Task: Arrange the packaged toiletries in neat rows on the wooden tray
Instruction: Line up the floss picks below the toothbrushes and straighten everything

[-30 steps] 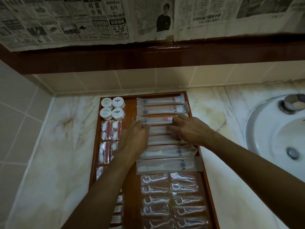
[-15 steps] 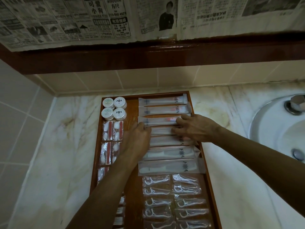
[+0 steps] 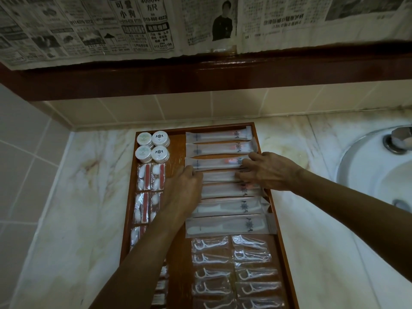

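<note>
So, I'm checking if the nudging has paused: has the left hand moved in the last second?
No. The left hand stays at the toothbrush packets' left ends, level with the cotton-bud packs on the wooden tray.

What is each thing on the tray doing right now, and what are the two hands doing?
Wooden tray: flat on the marble counter, holding packets.
Toothbrush packets: stacked in a column, sealed.
Comb packets: two, below the toothbrushes, sealed.
Floss pick packets: two neat columns.
Round white tubs: four, lids on.
Cotton packets: in pairs down the left side.
Left hand: touching a packet's left end.
Right hand: fingers resting on packets.
</note>
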